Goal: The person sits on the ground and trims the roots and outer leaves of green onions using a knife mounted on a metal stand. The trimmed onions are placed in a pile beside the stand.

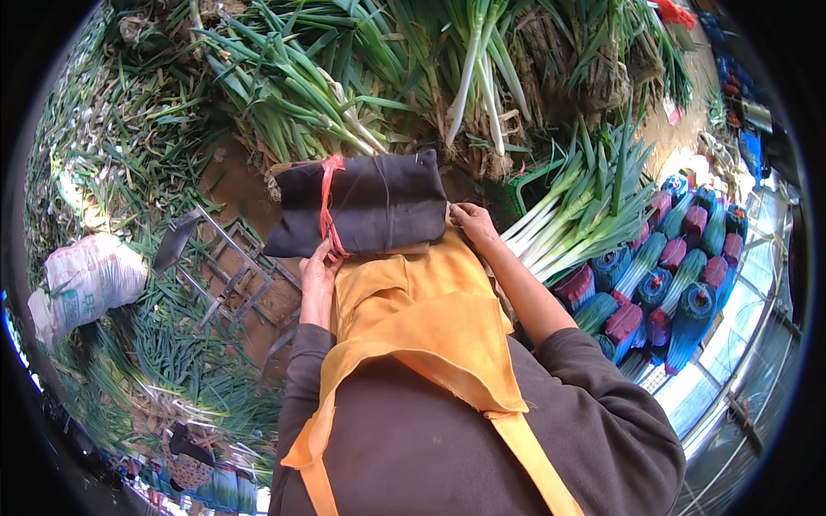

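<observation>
A dark cloth-covered pad (406, 200) lies across my lap, over the top of a yellow apron (419, 290). Around the pad run a red plastic strip (328, 193) and a thin dark cord (389, 200). At the pad's near left edge, my left hand (317, 274) has its fingers closed on the lower end of the red strip. My right hand (476, 222) is at the pad's right edge with fingers bent together; whether they grip the edge is too small to tell. White-stemmed leeks or large green onions (555, 232) lie just beyond my right forearm.
More long green onions (477, 84) with soil-covered roots are heaped ahead. A metal-frame stand (232, 277) and a white woven sack (97, 280) are at left, among leaf trimmings (116, 129). Wrapped onion bundles (664, 277) stack at right, near a green crate (523, 193). A person (187, 461) is at lower left.
</observation>
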The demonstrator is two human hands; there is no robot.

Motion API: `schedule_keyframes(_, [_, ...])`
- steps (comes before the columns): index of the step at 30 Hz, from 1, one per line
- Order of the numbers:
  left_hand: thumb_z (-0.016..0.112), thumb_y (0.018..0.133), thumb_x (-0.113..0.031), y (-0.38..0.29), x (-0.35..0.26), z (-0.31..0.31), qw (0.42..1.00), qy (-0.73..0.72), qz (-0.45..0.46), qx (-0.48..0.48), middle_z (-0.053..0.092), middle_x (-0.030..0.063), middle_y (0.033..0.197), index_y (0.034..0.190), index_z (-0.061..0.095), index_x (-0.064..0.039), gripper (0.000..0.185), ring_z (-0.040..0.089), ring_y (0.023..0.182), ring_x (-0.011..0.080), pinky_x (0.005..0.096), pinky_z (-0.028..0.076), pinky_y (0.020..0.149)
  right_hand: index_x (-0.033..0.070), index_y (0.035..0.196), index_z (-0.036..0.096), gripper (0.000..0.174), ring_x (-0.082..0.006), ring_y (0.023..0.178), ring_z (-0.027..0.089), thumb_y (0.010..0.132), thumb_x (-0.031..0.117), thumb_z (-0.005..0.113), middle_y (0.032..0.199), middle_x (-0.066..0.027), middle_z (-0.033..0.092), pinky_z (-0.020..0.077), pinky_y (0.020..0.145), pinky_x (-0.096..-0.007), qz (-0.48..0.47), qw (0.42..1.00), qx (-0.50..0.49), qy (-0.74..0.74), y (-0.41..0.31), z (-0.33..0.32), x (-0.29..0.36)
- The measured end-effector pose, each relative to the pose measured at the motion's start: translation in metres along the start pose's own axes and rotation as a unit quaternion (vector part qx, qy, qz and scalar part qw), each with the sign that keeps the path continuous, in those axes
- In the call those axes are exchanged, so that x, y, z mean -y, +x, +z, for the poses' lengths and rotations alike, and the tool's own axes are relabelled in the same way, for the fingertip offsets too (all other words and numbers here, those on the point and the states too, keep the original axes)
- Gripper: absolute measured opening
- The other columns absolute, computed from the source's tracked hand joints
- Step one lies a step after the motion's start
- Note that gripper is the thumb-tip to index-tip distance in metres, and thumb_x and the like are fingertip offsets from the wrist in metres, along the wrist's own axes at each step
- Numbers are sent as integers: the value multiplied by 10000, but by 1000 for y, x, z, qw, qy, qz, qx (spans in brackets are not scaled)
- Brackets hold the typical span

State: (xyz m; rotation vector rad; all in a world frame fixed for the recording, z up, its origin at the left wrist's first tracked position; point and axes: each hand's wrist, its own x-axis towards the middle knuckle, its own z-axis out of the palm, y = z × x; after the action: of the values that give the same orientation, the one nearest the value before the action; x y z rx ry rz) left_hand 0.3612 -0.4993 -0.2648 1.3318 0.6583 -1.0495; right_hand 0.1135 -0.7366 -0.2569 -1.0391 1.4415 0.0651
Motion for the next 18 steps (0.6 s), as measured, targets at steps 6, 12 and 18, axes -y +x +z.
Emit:
schedule_keyframes(6, [756,774,-101,1,-11,29,1000,-2,13,2,632,120,1028,1056,579,31,358,647,877,226,394,581,668,-22,1255,561,520,-155,880,538,847,266,705,1081,-110,620,438,765,-294,95,990,61,88,12,0,-11])
schedule_keyframes(12, [739,780,-92,12,-21,33,1000,13,-5,-27,634,73,1065,1095,593,-36,352,631,938,216,410,562,731,19,1318,501,613,-229,1154,535,793,225,739,1221,-158,588,417,990,-355,-89,965,109,220,-22,8,-18])
schedule_keyframes(18, [758,772,-115,11,-22,49,999,35,26,-32,623,100,1071,1067,585,-21,355,630,923,229,430,548,727,81,1128,612,382,-339,947,626,748,43,612,990,-208,643,502,797,-378,-238,947,-76,-204,-18,21,1])
